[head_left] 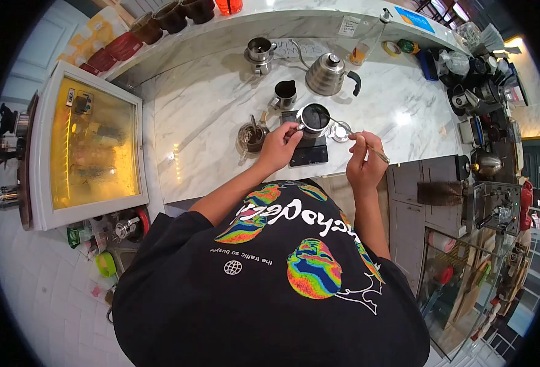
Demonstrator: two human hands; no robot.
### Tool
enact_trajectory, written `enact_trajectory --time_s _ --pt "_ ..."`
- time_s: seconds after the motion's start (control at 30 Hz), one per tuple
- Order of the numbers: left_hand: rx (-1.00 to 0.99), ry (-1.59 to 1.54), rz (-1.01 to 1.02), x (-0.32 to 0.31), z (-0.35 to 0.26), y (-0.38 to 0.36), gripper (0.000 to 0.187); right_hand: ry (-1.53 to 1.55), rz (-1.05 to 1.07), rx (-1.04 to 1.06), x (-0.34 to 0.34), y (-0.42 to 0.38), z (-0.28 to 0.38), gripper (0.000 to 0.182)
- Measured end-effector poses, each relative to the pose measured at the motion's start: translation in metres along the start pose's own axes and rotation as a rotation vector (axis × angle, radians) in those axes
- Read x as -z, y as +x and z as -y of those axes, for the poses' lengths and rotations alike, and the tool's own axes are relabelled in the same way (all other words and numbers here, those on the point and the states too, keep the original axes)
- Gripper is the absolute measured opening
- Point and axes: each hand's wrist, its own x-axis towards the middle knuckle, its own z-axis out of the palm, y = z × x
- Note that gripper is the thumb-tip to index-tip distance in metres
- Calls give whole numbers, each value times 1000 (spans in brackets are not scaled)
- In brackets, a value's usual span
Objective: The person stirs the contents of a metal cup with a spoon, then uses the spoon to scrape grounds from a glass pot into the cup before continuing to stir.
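A metal cup [302,129] with dark contents stands over the black scale [310,155] on the marble counter. My left hand [279,145] pinches the cup's side, at what looks like its handle. In my right hand [365,160] is a long spoon [377,151], its far end reaching over the cup's rim and into it. Close to the cup's right side lies a small round metal lid [340,131]. Left of my left hand sits a glass jar [249,139] with a utensil standing in it. Just behind the cup is a small metal pitcher [284,93].
A gooseneck kettle [327,76] stands farther back, beside a metal drip filter [259,55] on a cup. The fridge [96,144] with a yellow-lit door is at the left. An espresso machine [496,208] and crowded equipment line the right side. Dark cups [171,18] stand on the raised ledge.
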Motion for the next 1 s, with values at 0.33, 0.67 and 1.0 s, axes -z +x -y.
enact_trajectory --time_s 0.33,0.67,1.0 --pt "46 -59 -124 -14 7 -8 26 90 119 198 22 20 -24 7" --pt "95 -117 -298 -35 2 -7 24 131 225 220 31 47 -42 6" --pt "145 -195 -456 -62 -7 -11 25 260 299 308 25 70 -58 7"
